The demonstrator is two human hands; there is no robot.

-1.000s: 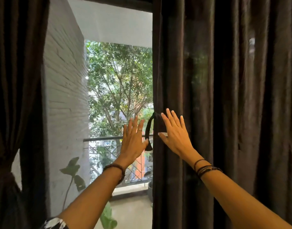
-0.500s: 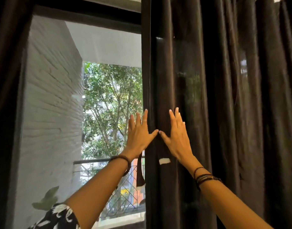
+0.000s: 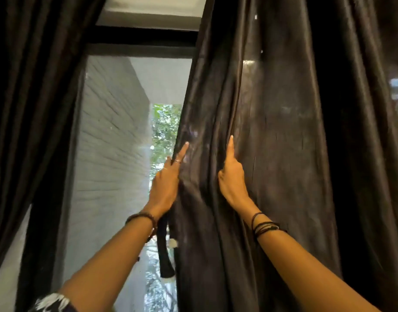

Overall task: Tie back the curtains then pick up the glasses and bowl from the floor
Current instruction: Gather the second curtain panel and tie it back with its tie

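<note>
Both hands have climbed higher. The left hand and right hand gather the right curtain, grips around folds. Tie dangles unfastened; floor pickup remains.

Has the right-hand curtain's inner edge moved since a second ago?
Yes. The right curtain, held by the left hand and right hand, has swung leftward across the window frame, covering more of the opening.

No floor, counter or other supporting surface is in view. The dark curtain hangs from above the frame, a dark tie-back strip dangling beside its edge.
</note>
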